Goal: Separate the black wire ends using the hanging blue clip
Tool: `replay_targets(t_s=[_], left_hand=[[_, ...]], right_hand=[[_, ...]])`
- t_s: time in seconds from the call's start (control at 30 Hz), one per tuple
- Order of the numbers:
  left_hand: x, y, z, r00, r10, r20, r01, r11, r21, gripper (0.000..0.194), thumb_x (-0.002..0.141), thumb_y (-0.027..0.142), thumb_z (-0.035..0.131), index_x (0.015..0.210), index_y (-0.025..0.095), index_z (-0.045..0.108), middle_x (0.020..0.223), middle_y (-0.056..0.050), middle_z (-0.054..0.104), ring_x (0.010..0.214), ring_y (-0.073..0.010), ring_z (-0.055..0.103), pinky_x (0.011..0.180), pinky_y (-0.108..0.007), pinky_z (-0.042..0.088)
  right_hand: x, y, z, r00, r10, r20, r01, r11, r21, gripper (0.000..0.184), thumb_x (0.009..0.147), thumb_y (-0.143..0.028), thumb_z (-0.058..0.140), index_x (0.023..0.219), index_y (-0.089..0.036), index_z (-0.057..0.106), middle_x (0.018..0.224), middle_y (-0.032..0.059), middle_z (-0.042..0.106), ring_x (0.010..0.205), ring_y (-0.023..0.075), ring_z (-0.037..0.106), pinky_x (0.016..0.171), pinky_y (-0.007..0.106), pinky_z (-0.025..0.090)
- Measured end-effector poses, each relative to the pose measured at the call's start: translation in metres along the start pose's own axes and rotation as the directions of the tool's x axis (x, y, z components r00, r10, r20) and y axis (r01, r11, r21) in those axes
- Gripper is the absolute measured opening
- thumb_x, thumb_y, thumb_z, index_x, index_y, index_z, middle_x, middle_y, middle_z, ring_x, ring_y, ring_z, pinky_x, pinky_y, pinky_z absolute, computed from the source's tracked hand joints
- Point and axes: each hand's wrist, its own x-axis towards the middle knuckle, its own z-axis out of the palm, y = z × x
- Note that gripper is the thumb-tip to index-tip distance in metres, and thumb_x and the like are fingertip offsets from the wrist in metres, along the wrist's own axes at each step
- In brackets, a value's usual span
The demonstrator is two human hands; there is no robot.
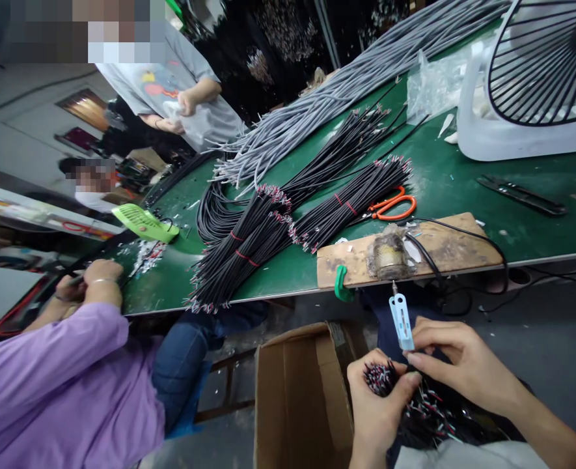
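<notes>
My left hand (376, 400) is closed around a bundle of thin black cables (380, 378), their red, white and black wire ends pointing up. More cable ends (431, 413) lie just to its right, by my lap. Beside the left thumb, my right hand (446, 355) has its thumb and index finger pinched together at the lower end of a light-blue clothespin (401, 322). What lies between those fingertips is too small to make out. The clothespin hangs from the shaft of a small motor (390, 256), fixed on a wooden board (456, 251) at the table edge.
Tied black cable bundles (241, 244) and long grey cables (312, 111) lie on the green table (444, 185). Orange-handled scissors (394, 205), black snips (522, 194) and a white fan (478, 130) are there too. A cardboard box (300, 397) stands below. Co-workers are at left and behind.
</notes>
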Motion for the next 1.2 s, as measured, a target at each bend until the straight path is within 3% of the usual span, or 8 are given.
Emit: replay_targets(t_s=[0.07,0.17,0.3,0.43,0.63,0.8,1.1,1.2], left_hand=[[0.0,0.001,0.0,1.0,-0.004,-0.029,0.004,1.0,0.001,0.016,0.055,0.011,0.08,0.056,0.016,0.065,0.056,0.004,0.059,0.055,-0.0124,0.052,0.058,-0.024,0.04],[0.0,0.001,0.0,0.999,-0.009,-0.038,0.008,1.0,-0.024,0.017,0.055,0.011,0.081,0.057,0.016,0.065,0.057,0.004,0.06,0.057,-0.0128,0.053,0.059,-0.024,0.041],[0.001,-0.002,-0.001,0.999,-0.004,0.045,0.004,1.0,-0.022,0.018,0.058,0.016,0.081,0.053,0.015,0.064,0.053,0.003,0.057,0.054,-0.0122,0.049,0.056,-0.024,0.038],[0.002,-0.002,-0.001,1.0,0.01,0.025,-0.01,1.0,0.004,0.016,0.058,0.013,0.08,0.054,0.015,0.064,0.054,0.003,0.057,0.054,-0.0116,0.048,0.056,-0.024,0.038],[0.001,0.0,0.0,1.0,-0.022,0.004,0.022,0.999,0.038,0.014,0.059,0.012,0.079,0.054,0.015,0.065,0.055,0.002,0.063,0.054,-0.0128,0.053,0.056,-0.023,0.043],[-0.001,-0.003,0.0,0.998,-0.036,-0.043,0.038,0.998,0.054,0.009,0.063,0.017,0.076,0.056,0.014,0.072,0.053,-0.001,0.064,0.052,-0.0145,0.057,0.055,-0.024,0.046],[-0.001,-0.006,-0.001,0.997,-0.023,-0.074,0.023,1.0,0.001,0.007,0.062,0.022,0.081,0.063,0.016,0.077,0.057,-0.001,0.066,0.054,-0.0161,0.06,0.054,-0.026,0.048],[-0.003,-0.004,0.002,0.991,-0.033,-0.131,0.033,0.999,0.001,0.009,0.06,0.019,0.083,0.066,0.017,0.076,0.061,-0.001,0.071,0.061,-0.0173,0.064,0.062,-0.026,0.051]], right_hand=[[0.0,0.002,-0.001,1.0,0.01,-0.027,-0.009,1.0,0.027,0.012,0.084,-0.024,0.068,0.083,-0.016,0.076,0.076,0.0059,0.069,0.071,0.0186,0.059,0.064,0.03,0.049],[0.0,0.007,-0.001,1.0,0.026,-0.001,-0.026,0.992,0.122,0.026,0.079,-0.029,0.072,0.101,-0.015,0.074,0.084,0.0063,0.067,0.076,0.0194,0.059,0.069,0.031,0.052],[0.001,0.008,-0.001,0.992,0.042,0.115,-0.056,0.991,0.123,0.018,0.084,-0.031,0.068,0.079,-0.016,0.077,0.078,0.0051,0.066,0.073,0.018,0.059,0.066,0.028,0.049],[0.001,0.003,0.0,0.994,0.074,0.08,-0.078,0.996,0.044,0.02,0.088,-0.029,0.064,0.076,-0.017,0.075,0.073,0.004,0.066,0.069,0.0173,0.059,0.062,0.027,0.046],[-0.002,-0.003,0.006,0.995,-0.082,-0.054,0.074,0.986,-0.149,0.019,0.082,-0.012,0.06,0.066,-0.017,0.068,0.06,0.0004,0.059,0.058,0.0147,0.051,0.054,0.027,0.041],[-0.006,0.003,0.011,0.973,-0.195,-0.126,0.167,0.964,-0.209,0.018,0.079,-0.008,0.059,0.066,-0.018,0.065,0.061,0.0012,0.059,0.059,0.0161,0.053,0.057,0.029,0.043],[-0.007,0.008,0.006,0.989,-0.071,-0.126,0.059,0.993,-0.102,0.013,0.084,-0.016,0.062,0.083,-0.017,0.075,0.076,0.0053,0.072,0.068,0.0188,0.063,0.062,0.029,0.05],[-0.007,0.004,0.011,0.984,-0.132,-0.116,0.113,0.98,-0.161,0.017,0.087,-0.015,0.06,0.077,-0.017,0.074,0.068,0.0035,0.07,0.062,0.0173,0.061,0.058,0.028,0.049]])
